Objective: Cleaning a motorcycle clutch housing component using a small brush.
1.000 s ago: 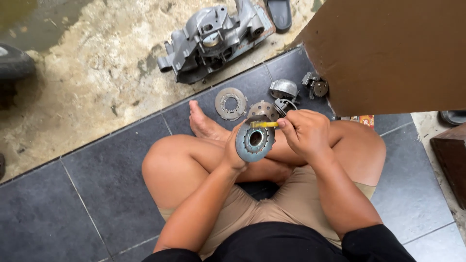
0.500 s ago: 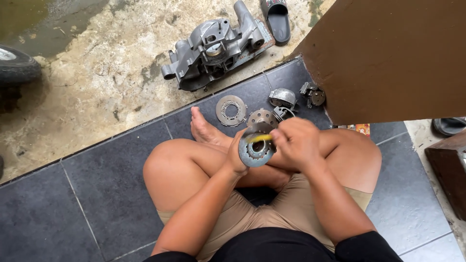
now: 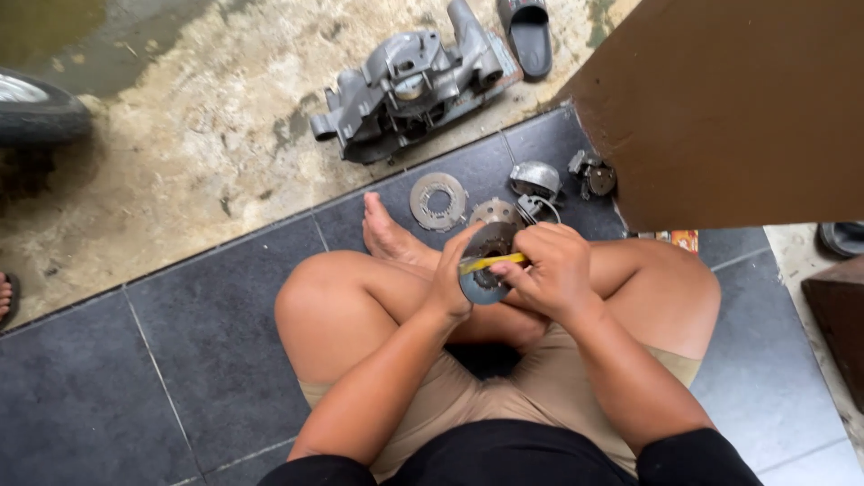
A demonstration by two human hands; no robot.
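Note:
I sit cross-legged on dark floor tiles. My left hand (image 3: 453,274) grips a round grey metal disc part (image 3: 487,254) by its edge, held above my shins. My right hand (image 3: 551,272) is closed around a yellow-handled tool (image 3: 490,263) whose shaft lies across the face of the disc. Both hands touch each other at the part. The tool's tip is hidden behind my fingers.
On the tiles ahead lie a flat toothed ring plate (image 3: 438,201), another round plate (image 3: 498,212), a domed metal cover (image 3: 536,179) and a small dark part (image 3: 594,175). A grey engine casing (image 3: 409,81) rests on concrete. A brown wooden panel (image 3: 738,108) stands right; a tyre (image 3: 40,108) left; a sandal (image 3: 528,36) far.
The disc has tipped so its face is less toward me, and my right hand with the yellow tool has shifted slightly across it. The view has drifted a little.

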